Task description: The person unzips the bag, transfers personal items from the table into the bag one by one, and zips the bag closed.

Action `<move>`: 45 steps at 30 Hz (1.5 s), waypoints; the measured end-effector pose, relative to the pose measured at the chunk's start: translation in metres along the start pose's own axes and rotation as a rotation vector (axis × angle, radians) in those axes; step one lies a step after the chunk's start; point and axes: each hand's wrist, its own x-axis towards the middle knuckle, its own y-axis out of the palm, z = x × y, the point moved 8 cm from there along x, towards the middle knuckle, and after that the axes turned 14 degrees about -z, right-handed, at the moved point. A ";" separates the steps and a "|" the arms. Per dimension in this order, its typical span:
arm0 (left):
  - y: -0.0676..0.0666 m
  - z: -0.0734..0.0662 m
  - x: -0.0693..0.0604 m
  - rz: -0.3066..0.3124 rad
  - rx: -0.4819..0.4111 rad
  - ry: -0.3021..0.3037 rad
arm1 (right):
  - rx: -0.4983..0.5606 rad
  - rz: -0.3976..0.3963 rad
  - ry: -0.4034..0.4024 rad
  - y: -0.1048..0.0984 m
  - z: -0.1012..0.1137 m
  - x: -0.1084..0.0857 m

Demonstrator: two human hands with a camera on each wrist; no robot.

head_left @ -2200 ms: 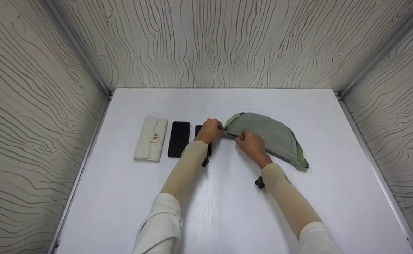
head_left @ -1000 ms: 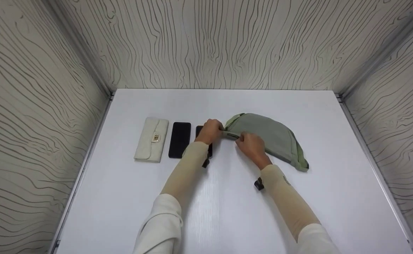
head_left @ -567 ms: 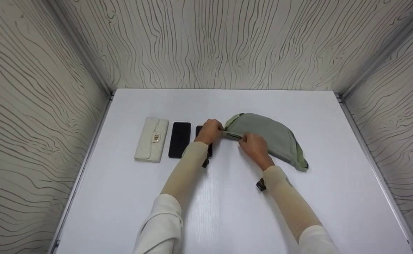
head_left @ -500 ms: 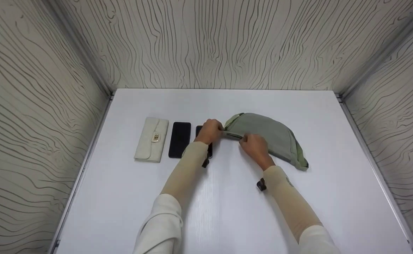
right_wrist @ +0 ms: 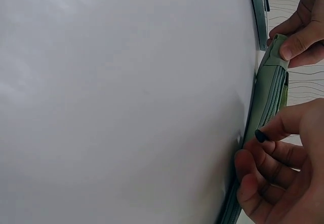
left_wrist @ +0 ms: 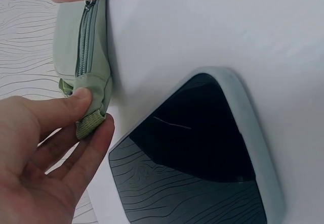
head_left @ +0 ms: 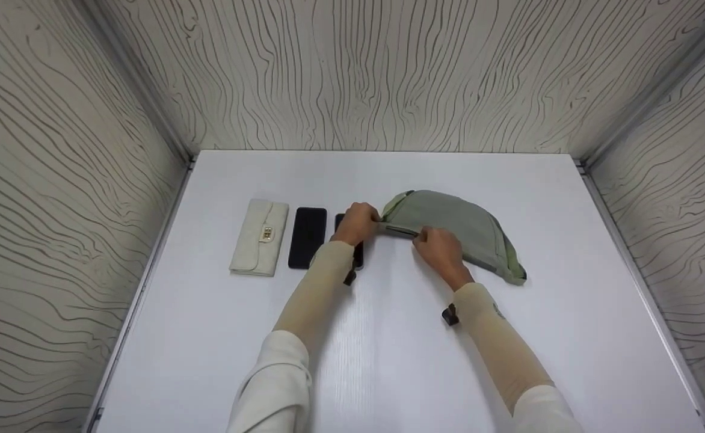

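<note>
A sage-green waist bag [head_left: 458, 222] lies on the white table, right of centre. My left hand [head_left: 357, 222] pinches its left end, thumb on top, where a webbing strap stub [left_wrist: 91, 125] sticks out in the left wrist view. My right hand [head_left: 440, 249] is at the bag's front edge, pinching a dark zipper pull [right_wrist: 261, 135] between thumb and finger. Between the hands runs a stretch of zipper [left_wrist: 86, 39]; whether its teeth are joined I cannot tell. The fingers hide part of the bag's front edge.
Under my left wrist lies a phone [left_wrist: 192, 148] in a pale case, partly covered in the head view. Left of it are a black phone [head_left: 307, 237] and a cream wallet [head_left: 259, 237] with a gold clasp. Patterned walls [head_left: 352, 78] enclose the table's back and sides.
My right hand has slid a little to the right along the bag's front edge, and more zipper shows between the hands. My left hand stays at the bag's left end.
</note>
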 end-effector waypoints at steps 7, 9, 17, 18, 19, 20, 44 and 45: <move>0.000 0.002 0.001 0.009 -0.002 -0.017 | -0.003 -0.013 -0.013 -0.003 -0.002 0.000; 0.001 0.003 0.001 0.009 -0.008 -0.028 | -0.001 -0.014 -0.016 -0.004 -0.001 0.000; 0.000 0.003 0.002 -0.005 -0.014 -0.026 | 0.008 0.001 0.007 -0.006 -0.006 -0.001; 0.000 0.003 0.003 -0.006 -0.010 -0.023 | 0.008 0.004 0.011 -0.006 -0.007 -0.002; -0.001 0.003 0.003 -0.007 -0.009 -0.020 | 0.009 0.007 0.015 -0.007 -0.008 -0.002; -0.001 0.003 0.003 -0.007 -0.008 -0.017 | 0.010 0.009 0.019 -0.007 -0.009 -0.002; 0.000 0.003 0.002 -0.002 -0.003 -0.019 | 0.005 -0.035 0.004 -0.014 -0.019 -0.005; 0.000 0.004 0.002 -0.001 -0.004 -0.019 | 0.004 -0.038 -0.001 -0.014 -0.019 -0.005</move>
